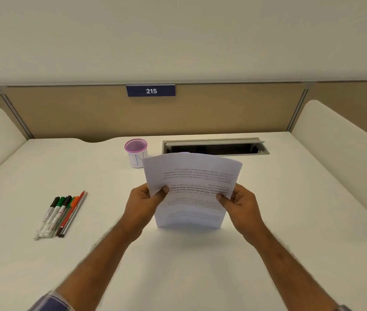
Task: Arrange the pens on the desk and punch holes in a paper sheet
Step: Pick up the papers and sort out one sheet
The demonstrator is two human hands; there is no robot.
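white desk (200, 277) inside a study carrel, tan partition behind with a blue number plate (150, 90) reading 215, cream side dividers left and right. open cable tray (215, 147) set into the desk near the back edge, lid raised.

printed paper sheets (191, 189) held upright at mid-desk, lower edge resting on or just above the surface, cannot tell which; text upside down from this view, top edge curling slightly away. more than one sheet by the look of the offset top corners, exact count unclear.

left hand (142, 205) closed on the left edge of the sheets, thumb across the front, fingers wrapped behind. right hand (238, 205) closed on the right edge, thumb pressed on the front, fingers curled behind. both forearms bare, a checked sleeve (50, 303) showing at the lower left corner.

pens (60, 216) lying side by side in a neat row on the left part of the desk, well apart from the sheets: whiteboard markers with black and green caps, an orange pen, slim red and dark pencils beside them, all touching or nearly so, tips pointing toward the partition.

pink mesh pen holder (136, 151) standing upright just behind the top left corner of the sheets, white label with blue marks on its front, partly hidden by the paper.
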